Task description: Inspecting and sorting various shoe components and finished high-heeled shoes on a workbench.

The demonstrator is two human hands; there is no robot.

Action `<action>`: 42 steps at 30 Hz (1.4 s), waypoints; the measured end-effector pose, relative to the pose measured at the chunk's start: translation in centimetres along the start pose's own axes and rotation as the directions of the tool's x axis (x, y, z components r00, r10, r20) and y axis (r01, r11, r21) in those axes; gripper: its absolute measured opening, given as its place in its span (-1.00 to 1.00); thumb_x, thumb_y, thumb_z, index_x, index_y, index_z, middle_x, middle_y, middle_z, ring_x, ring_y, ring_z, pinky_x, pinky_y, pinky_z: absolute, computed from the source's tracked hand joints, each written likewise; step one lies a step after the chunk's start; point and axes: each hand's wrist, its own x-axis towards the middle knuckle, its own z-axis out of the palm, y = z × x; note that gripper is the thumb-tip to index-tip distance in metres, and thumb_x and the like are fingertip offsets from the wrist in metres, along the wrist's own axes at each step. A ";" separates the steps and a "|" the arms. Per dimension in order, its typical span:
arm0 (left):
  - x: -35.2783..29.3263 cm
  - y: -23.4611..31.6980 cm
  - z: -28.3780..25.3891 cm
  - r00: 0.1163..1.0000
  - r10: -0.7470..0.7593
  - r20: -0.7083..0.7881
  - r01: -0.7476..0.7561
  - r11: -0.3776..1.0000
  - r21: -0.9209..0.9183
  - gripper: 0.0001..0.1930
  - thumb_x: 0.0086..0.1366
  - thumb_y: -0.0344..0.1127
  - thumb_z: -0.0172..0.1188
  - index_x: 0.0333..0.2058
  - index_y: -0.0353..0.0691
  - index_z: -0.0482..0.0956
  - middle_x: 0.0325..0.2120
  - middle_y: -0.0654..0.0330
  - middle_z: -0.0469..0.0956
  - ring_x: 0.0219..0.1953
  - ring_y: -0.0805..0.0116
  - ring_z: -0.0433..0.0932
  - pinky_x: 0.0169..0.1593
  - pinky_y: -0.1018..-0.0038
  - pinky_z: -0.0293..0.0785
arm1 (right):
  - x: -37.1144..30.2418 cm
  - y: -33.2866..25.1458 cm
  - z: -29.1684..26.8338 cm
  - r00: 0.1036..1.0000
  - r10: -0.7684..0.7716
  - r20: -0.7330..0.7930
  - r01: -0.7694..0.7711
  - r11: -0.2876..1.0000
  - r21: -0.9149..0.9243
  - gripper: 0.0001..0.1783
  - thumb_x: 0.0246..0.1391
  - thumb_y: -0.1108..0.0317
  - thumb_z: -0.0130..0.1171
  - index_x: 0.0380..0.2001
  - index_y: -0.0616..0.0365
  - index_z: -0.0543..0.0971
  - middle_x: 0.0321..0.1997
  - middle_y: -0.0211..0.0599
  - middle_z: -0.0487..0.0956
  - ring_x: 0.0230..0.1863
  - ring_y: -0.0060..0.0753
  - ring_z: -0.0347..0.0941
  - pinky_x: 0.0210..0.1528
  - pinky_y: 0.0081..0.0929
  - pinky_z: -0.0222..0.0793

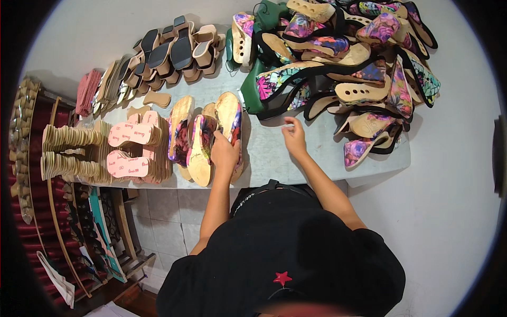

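My left hand (224, 153) is closed on a floral-strapped sandal (199, 168) with a light wood-coloured sole, at the near edge of the table. Beside it, similar floral sandals stand: one on its left (180, 113) and another on its right (228, 108), partly hidden by my hand. Over the bare table surface, my right hand (296, 138) is raised with its fingers curled together. Something small and whitish shows at those fingertips, too small to name. The right hand touches none of the sandals.
A large heap of floral wedge shoes (364, 92) covers the table's right side, with green shoe forms (254, 87) at its edge. Stacked pink insoles (127, 164) and beige insoles (74, 166) line the left. Black-and-beige heeled soles (169, 53) sit behind, near the wall.
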 end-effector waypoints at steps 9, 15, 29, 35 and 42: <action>0.3 5.8 -1.2 0.824 0.356 -0.440 -0.424 0.903 -0.062 -0.47 -0.02 -0.36 0.19 -0.06 -0.42 0.25 -0.14 -0.10 0.30 -0.10 -0.05 0.29 -0.02 0.24 0.24 | 0.9 5.0 -4.2 0.961 0.277 -0.018 -0.271 0.951 0.150 -0.57 -0.03 0.30 0.10 -0.08 0.23 0.33 -0.25 -0.29 0.47 -0.42 -0.51 0.46 -0.37 -0.59 0.33; 5.9 6.8 6.3 0.945 0.311 -0.102 -0.324 0.847 -0.423 -0.52 0.03 -0.39 0.10 -0.05 -0.42 0.25 -0.17 -0.20 0.32 -0.07 -0.17 0.28 -0.02 0.16 0.24 | 3.4 -0.1 -2.7 0.804 0.515 0.296 -0.583 0.779 0.229 -0.33 -0.04 0.03 0.13 -0.01 0.34 0.27 -0.25 -0.18 0.47 -0.36 -0.35 0.50 -0.42 -0.49 0.41; 10.0 9.5 10.3 0.963 -0.195 0.185 0.224 0.962 -0.154 -0.06 -0.10 -0.23 0.26 0.21 -0.11 -0.14 0.03 -0.36 0.07 0.07 -0.27 0.16 0.12 0.15 0.15 | 6.8 -1.6 -0.1 0.739 0.673 0.038 -0.603 0.633 0.486 -0.61 0.02 0.36 -0.16 -0.15 0.48 0.21 -0.30 0.23 0.44 -0.43 0.06 0.53 -0.43 -0.27 0.55; 10.7 9.3 11.5 0.983 -0.171 0.069 0.182 0.960 -0.213 -0.09 -0.09 -0.21 0.29 0.20 -0.11 -0.08 -0.04 -0.40 0.16 0.03 -0.31 0.18 0.11 0.12 0.14 | 11.0 3.0 -1.1 0.737 0.554 -0.387 -0.509 0.832 0.222 -0.53 0.05 0.31 -0.15 -0.11 0.56 0.24 -0.24 0.25 0.47 -0.22 0.10 0.47 -0.17 -0.23 0.36; 10.2 11.6 11.5 0.944 -0.272 0.187 0.305 0.936 -0.177 -0.03 -0.08 -0.06 0.31 0.22 -0.06 -0.11 -0.03 -0.34 0.19 0.01 -0.24 0.23 0.02 0.11 0.27 | 10.6 -1.2 -0.6 0.662 0.674 -0.328 -0.571 0.737 0.362 -0.59 0.04 0.34 -0.17 -0.17 0.56 0.27 -0.18 0.32 0.42 -0.12 0.13 0.40 -0.07 -0.23 0.29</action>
